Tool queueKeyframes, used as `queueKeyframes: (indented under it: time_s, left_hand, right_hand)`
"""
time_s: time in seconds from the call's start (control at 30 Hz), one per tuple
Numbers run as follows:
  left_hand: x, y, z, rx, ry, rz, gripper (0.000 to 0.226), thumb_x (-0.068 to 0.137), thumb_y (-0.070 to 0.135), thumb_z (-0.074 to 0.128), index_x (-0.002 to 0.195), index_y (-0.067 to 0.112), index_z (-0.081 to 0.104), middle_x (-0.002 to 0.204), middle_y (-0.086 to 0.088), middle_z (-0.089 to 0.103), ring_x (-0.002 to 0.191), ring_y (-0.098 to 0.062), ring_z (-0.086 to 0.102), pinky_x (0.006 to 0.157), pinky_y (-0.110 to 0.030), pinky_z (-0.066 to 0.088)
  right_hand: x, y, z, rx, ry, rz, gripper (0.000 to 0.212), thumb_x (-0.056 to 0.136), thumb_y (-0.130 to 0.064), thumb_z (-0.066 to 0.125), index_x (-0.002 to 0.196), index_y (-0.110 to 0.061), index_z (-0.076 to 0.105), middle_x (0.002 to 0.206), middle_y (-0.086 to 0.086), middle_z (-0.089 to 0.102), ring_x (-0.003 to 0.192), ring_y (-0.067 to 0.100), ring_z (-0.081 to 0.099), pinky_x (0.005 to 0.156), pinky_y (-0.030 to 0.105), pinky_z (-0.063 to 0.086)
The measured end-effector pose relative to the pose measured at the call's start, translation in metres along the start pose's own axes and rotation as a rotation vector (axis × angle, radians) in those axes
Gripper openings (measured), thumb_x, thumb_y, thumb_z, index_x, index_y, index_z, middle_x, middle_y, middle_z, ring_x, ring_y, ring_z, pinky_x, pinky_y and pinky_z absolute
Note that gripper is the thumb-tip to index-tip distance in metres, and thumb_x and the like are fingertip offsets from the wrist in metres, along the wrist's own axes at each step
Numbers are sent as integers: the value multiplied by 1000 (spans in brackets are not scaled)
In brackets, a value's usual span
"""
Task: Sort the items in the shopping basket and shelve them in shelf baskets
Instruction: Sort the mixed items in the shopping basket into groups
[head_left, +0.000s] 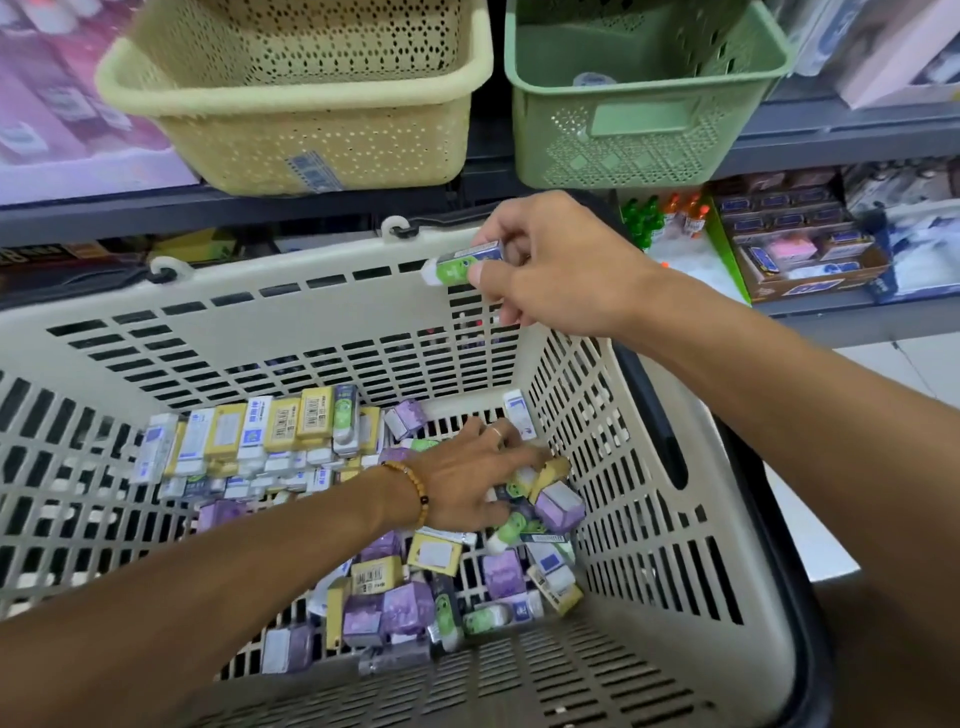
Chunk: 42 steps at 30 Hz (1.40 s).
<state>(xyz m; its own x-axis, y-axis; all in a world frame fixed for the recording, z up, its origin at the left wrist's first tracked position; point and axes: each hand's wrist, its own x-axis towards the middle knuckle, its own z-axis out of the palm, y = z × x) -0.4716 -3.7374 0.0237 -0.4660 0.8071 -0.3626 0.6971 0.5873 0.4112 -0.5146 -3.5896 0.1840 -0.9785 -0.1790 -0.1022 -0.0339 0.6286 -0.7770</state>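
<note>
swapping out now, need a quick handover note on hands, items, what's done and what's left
Right hand pinches a green eraser above the shopping basket's far rim.
Left hand is down in the basket, fingers among loose erasers; grip unclear.
Yellow basket on the shelf looks empty; green basket holds at least one item.
Done: little shelved so far.
Left: shelve the held eraser, then sort the many remaining ones.
</note>
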Motion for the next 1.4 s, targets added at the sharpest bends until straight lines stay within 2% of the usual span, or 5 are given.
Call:
queueKeyframes:
  time_s: [0.23,0.43,0.7,0.93,1.4]
  left_hand:
    - [-21,45,6,-447,-217,-75,60,84,46,47,141,35,34,138,3,37,115,-13,42,92,-30,37]
    - [-12,66,14,-316,-386,-30,70,74,30,78,133,36,39,120,0,45,91,-14,44,68,-20,36]
    - [-5,62,11,-316,-450,-105,81,72,23,82,142,28,41,141,-3,45,123,-23,47,91,-22,36]
    - [-4,52,1,-520,-422,-191,51,72,8,81,115,24,57,81,-1,55,44,-5,53,41,-17,42]
    - [1,50,4,-922,-314,-254,43,69,15,86,92,40,60,79,-13,51,52,-21,43,52,-33,42]
  right_hand:
    - [-2,-5,-2,-29,0,12,14,93,-19,63,104,-11,64,80,11,72,70,20,73,70,37,60]
    - [-7,-7,1,-54,-8,4,15,92,-21,65,104,-11,64,79,-1,65,73,22,72,74,38,59]
    - [-6,-7,1,-65,-1,-13,15,91,-20,66,103,-11,66,85,1,67,89,22,67,85,39,55]
    - [6,-3,6,-61,17,-40,16,95,-20,59,110,-14,62,99,6,66,77,12,54,71,24,45]
    - [14,1,6,-76,-33,-60,18,96,-20,58,113,-13,61,96,3,60,79,12,51,74,26,45]
